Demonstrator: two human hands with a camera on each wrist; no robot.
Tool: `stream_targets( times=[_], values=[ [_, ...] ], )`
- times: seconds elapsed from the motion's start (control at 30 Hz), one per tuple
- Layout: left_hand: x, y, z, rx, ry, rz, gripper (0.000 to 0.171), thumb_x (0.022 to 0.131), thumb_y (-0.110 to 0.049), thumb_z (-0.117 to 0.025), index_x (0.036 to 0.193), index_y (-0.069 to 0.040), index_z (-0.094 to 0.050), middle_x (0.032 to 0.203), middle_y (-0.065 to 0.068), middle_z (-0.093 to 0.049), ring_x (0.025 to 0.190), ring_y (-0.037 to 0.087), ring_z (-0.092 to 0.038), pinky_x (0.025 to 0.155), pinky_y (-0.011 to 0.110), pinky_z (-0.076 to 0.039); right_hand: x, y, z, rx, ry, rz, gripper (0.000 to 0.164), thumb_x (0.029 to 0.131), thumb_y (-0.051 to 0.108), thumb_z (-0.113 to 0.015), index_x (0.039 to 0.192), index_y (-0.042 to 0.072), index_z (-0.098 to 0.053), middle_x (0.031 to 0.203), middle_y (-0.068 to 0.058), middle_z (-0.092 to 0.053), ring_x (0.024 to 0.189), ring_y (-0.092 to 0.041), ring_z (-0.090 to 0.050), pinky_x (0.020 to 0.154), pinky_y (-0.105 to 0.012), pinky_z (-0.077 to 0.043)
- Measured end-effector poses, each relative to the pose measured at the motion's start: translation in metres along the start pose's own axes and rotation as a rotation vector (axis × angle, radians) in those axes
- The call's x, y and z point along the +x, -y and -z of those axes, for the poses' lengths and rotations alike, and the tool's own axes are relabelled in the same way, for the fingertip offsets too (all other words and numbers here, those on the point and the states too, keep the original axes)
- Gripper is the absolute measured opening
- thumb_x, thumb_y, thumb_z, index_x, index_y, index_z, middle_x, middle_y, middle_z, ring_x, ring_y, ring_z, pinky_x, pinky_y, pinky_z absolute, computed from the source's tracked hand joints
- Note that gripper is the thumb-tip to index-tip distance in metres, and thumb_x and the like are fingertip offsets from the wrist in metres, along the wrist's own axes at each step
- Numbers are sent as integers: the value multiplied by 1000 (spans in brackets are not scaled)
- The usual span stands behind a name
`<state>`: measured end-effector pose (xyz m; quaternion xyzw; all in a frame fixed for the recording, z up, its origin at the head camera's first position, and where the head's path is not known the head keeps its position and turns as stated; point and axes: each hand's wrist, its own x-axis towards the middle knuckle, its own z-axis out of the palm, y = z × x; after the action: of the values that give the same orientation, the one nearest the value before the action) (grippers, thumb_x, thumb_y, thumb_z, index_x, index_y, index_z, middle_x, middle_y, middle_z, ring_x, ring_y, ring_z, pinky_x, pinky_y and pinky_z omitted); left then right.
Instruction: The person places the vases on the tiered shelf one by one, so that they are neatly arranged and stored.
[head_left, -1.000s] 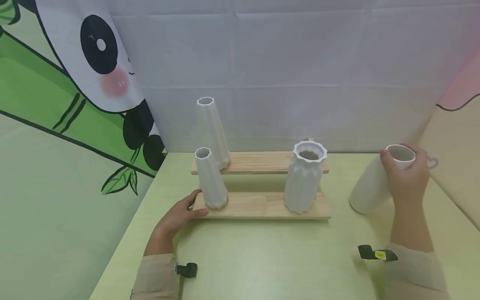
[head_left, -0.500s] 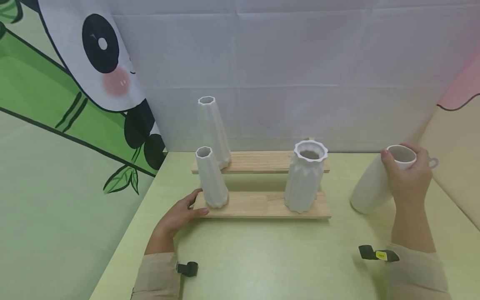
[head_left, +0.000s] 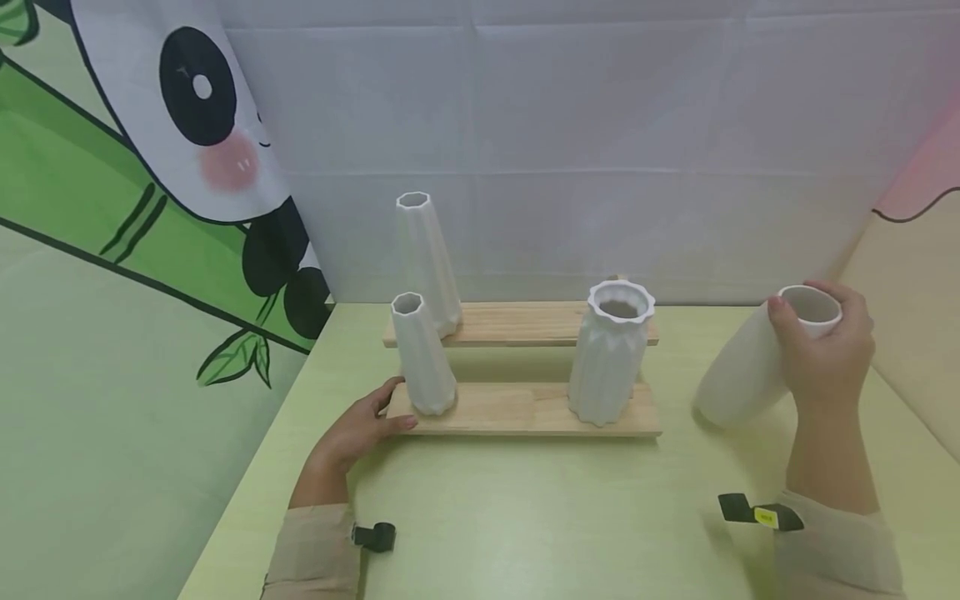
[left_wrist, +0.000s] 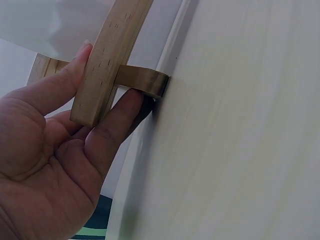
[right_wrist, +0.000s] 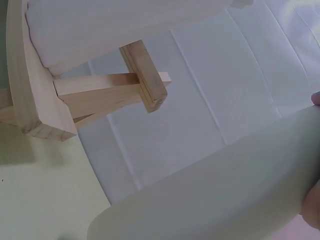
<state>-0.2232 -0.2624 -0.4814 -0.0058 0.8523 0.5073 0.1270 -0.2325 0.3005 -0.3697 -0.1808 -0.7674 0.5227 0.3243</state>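
A two-tier wooden shelf [head_left: 510, 408] stands on the table. My left hand [head_left: 358, 433] grips the left end of its lower board, thumb on top. In the left wrist view, the other fingers reach under the board [left_wrist: 102, 70], by a support block [left_wrist: 142, 80]. My right hand [head_left: 836, 367] holds a smooth white vase [head_left: 738, 375] by its rim, to the right of the shelf. The vase leans, mouth toward the right. Its base sits at or just above the table; I cannot tell which. In the right wrist view, its side [right_wrist: 210, 185] fills the lower right.
On the lower board stand a narrow faceted white vase [head_left: 423, 358] at left and a wide scalloped-rim vase [head_left: 607, 358] at right. A taller faceted vase [head_left: 429, 262] stands on the upper board [head_left: 517, 321]. A white cloth wall [head_left: 570, 167] rises behind the table.
My right hand and the vase's mouth have moved slightly right and up, and the vase leans a little more. My left hand and the shelf have stayed in place.
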Motion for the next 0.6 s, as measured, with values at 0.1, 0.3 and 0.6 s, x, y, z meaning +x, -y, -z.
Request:
stream_targets(
  times=[0.1,0.3,0.6],
  values=[
    [1,1,-1,0,-1,-4,95,78,-49,-79,155,-26,-28,162,13,-23,149,39,-19,117,62,-19,-2,4,1,41,1,13,42,83,34,-74,123,30,-60,106,17,-54,94,-4,-53,68,-13,-44],
    [1,2,-2,3,-4,-13,92,79,-47,-78,154,-26,-30,162,13,-24,148,39,-20,116,62,-19,-8,12,5,100,-9,57,40,82,29,-74,120,27,-63,104,13,-58,94,-6,-56,70,-16,-46],
    [0,0,-2,2,-1,-23,91,80,-46,-77,154,-26,-29,161,13,-24,148,38,-21,117,62,-19,-18,26,10,183,-35,120,38,79,21,-74,117,23,-66,100,10,-61,90,-6,-58,69,-15,-47]
  ],
)
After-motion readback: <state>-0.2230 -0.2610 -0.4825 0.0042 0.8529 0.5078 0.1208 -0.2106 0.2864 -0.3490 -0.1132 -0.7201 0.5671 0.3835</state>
